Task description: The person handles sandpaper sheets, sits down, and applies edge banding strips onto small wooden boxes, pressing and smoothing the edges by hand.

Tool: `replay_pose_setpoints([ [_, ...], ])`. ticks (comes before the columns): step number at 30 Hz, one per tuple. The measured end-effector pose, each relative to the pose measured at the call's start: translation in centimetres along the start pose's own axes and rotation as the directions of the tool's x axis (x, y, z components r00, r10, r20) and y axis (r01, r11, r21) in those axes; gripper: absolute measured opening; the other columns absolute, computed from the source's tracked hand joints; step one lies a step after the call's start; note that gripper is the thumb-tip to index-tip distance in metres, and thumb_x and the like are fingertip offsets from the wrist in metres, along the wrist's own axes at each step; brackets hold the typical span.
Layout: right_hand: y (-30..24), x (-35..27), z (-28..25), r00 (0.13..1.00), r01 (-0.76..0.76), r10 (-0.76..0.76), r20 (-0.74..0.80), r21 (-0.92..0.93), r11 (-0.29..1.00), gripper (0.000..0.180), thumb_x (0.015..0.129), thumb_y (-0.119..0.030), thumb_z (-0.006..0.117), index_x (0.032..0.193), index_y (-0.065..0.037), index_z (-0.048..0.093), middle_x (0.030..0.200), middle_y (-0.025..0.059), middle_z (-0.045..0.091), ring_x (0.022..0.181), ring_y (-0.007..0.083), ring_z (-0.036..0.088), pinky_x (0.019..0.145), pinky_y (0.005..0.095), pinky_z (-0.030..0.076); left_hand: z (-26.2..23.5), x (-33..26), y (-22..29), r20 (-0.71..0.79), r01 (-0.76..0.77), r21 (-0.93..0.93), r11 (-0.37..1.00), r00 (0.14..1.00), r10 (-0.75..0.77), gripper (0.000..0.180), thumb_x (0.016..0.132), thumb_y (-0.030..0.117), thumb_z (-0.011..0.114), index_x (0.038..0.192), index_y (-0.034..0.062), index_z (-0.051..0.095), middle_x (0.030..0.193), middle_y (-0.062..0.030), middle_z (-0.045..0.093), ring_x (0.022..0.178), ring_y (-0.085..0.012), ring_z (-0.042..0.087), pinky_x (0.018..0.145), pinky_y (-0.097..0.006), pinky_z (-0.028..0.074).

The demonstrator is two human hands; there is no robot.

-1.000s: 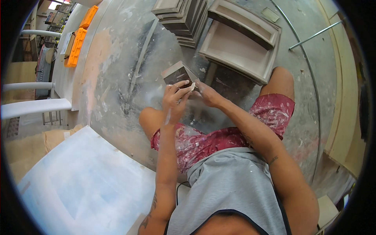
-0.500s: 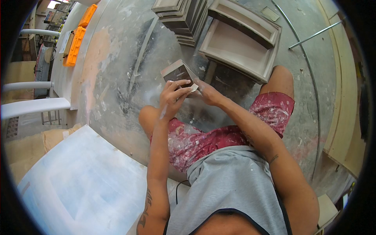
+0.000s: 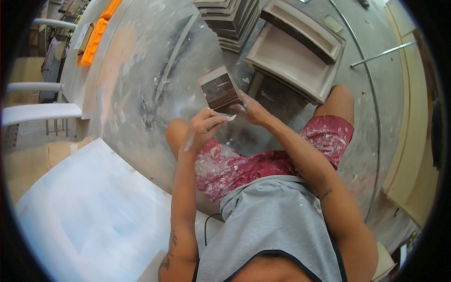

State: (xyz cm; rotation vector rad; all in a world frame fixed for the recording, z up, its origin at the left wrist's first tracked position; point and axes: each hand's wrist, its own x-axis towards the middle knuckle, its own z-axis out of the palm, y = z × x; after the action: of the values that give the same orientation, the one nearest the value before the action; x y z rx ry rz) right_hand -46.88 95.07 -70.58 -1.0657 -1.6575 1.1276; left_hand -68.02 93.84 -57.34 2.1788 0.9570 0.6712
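My right hand [image 3: 255,112] grips the near right edge of a small box-shaped wooden piece [image 3: 221,90], with its fingers wrapped round the corner. The piece has a dark wood-grain face and pale edges, and is tilted above the floor between my knees. Just below it, my left hand [image 3: 203,126] pinches a small pale folded scrap [image 3: 231,118] that looks like sandpaper. That hand is close to the lower edge of the piece; whether they touch I cannot tell. Whitish dust covers my fingers.
Ahead stands a stack of grey-brown drawers or frames [image 3: 230,23]. Right of it lies an open shallow drawer [image 3: 296,51] with a narrower one on top. A metal rod [image 3: 383,54] and a hose [image 3: 376,103] lie at right. A white-blue panel [image 3: 108,202] is near left.
My left hand has drawn back from the dark face toward me, still pinching the scrap. More of the wood-grain face shows now. The whole view has shifted slightly.
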Motion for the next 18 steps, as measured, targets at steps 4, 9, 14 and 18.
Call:
replay_pose_setpoints([
  [4, -0.2, 0.0, -0.2, 1.0, -0.007, 0.007, 0.02, -0.001, 1.0, 0.04, 0.098, -0.013, 0.062, 0.134, 0.001, 0.05, 0.128, 0.0245, 0.057, 0.121, 0.0424, 0.055, 0.101, 0.0439, 0.045, 0.7, -2.3, 1.0, -0.155, 0.173, -0.133, 0.976, 0.969, -0.193, 0.009, 0.082, -0.001, 0.075, 0.091, 0.0013, 0.074, 0.087, -0.0093, 0.068, 0.075, -0.0206, 0.063, 0.067, -0.031, 0.048],
  [9, -1.8, 0.2, -0.3, 0.996, -0.066, 0.065, 0.06, 0.008, 0.998, 0.041, 0.099, -0.01, 0.062, 0.136, 0.001, 0.048, 0.13, 0.0237, 0.058, 0.124, 0.0403, 0.055, 0.103, 0.0432, 0.044, 0.8, -5.3, -1.6, 0.052, 0.463, -0.155, 0.872, 0.886, -0.461, 0.009, 0.088, 0.005, 0.072, 0.082, -0.0008, 0.069, 0.081, -0.0081, 0.064, 0.074, -0.0202, 0.06, 0.069, -0.032, 0.048],
  [14, -2.0, 0.1, -0.7, 0.99, -0.123, 0.122, 0.068, 0.01, 0.992, 0.041, 0.1, -0.012, 0.06, 0.137, 0.0, 0.047, 0.13, 0.0244, 0.058, 0.124, 0.0407, 0.055, 0.102, 0.0435, 0.044, 3.1, -4.1, -1.7, -0.308, 0.376, -0.029, 0.926, 0.878, -0.366, 0.025, 0.097, 0.02, 0.062, 0.092, -0.0037, 0.066, 0.086, -0.0158, 0.065, 0.078, -0.0286, 0.066, 0.071, -0.038, 0.05],
  [18, -2.2, 0.2, -0.7, 0.992, -0.117, 0.117, 0.052, 0.005, 0.993, 0.04, 0.1, -0.013, 0.061, 0.135, 0.0, 0.048, 0.131, 0.0248, 0.058, 0.124, 0.0411, 0.055, 0.101, 0.0434, 0.045, 2.1, -4.3, -3.2, -0.118, 0.441, -0.16, 0.883, 0.88, -0.46, 0.021, 0.096, 0.018, 0.064, 0.103, -0.0024, 0.063, 0.096, -0.0179, 0.067, 0.082, -0.0313, 0.067, 0.074, -0.038, 0.051],
])
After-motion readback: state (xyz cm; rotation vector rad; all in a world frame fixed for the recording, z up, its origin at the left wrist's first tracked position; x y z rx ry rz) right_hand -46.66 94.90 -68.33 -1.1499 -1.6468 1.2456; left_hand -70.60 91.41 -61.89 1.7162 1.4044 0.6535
